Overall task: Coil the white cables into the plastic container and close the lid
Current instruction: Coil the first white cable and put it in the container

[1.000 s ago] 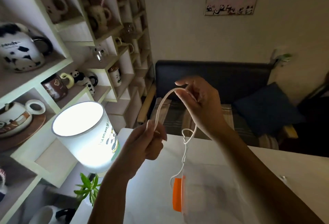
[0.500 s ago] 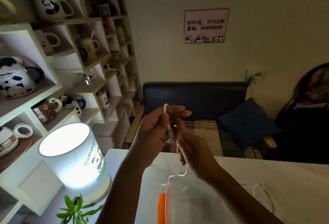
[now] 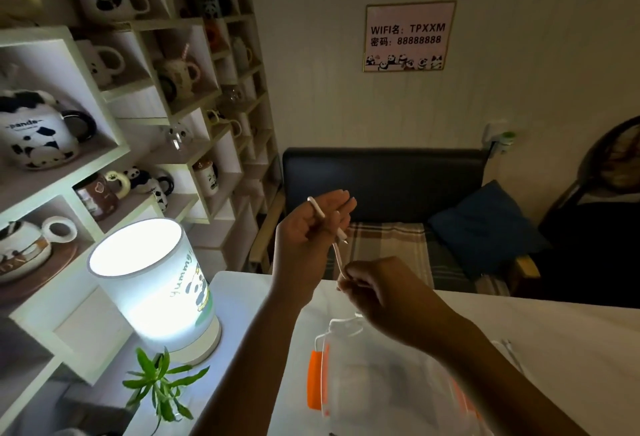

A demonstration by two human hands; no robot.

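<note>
- Left hand (image 3: pixel 311 224): raised above the far edge of the table (image 3: pixel 554 349); palm turned up, fingers loosely extended; the cable (image 3: pixel 337 250) lies across the fingers, with the thumb apparently pressing it near the loop top; grip is light.
- Right hand (image 3: pixel 377 288): below and to the right of the left hand; fingers curled, pinching the cable at its lower visible section.
- Cable: white; runs from a short bend at the left fingers down and right to the right hand; a connector tip projects just beside the left hand's fingers; below the right hand the cable passes behind the wrist, and a white loop shows at the container (image 3: pixel 374 387) rim.
- Container: clear plastic, on the near part of the table, beneath the right forearm; orange latch (image 3: pixel 314 380) on its left side; whether the lid is on cannot be determined.
- Second cable (image 3: pixel 509 349): white, lying on the table right of the right forearm; detail is faint.
- Lamp (image 3: pixel 152 283): lit, cylindrical, at the left of the table; a small green plant (image 3: pixel 162 387) stands just near it.
- Shelf (image 3: pixel 114 96): at left, holding panda mugs.
- Sofa (image 3: pixel 384 179): dark, beyond the table, with a blue cushion (image 3: pixel 485 224); a WiFi sign (image 3: pixel 408 35) hangs on the wall above.
</note>
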